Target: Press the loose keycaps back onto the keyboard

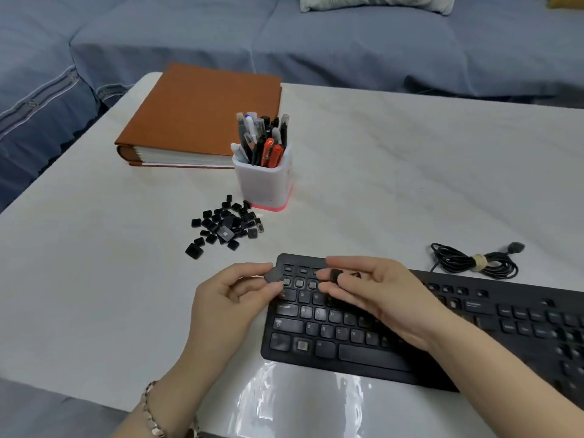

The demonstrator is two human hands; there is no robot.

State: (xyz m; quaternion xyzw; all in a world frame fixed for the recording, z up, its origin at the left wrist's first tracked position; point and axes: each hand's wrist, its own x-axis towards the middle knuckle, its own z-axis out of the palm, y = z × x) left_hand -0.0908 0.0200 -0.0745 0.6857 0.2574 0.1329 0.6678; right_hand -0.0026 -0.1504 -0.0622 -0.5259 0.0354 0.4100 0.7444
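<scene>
A black keyboard (pixel 347 330) lies on the white table, with bare sockets in its upper left rows. My left hand (pixel 227 298) pinches one black keycap (pixel 272 275) between thumb and forefinger just over the keyboard's top left corner. My right hand (pixel 379 295) hovers over the upper rows and pinches another small black keycap (pixel 335 275) in its fingertips. A pile of several loose black keycaps (pixel 226 226) sits on the table beyond my left hand.
A white pen holder (pixel 264 181) full of pens stands behind the pile. A brown binder (pixel 202 115) lies at the far left. The keyboard's coiled black cable (pixel 474 260) rests at the right. A blue sofa runs behind the table (pixel 410 172).
</scene>
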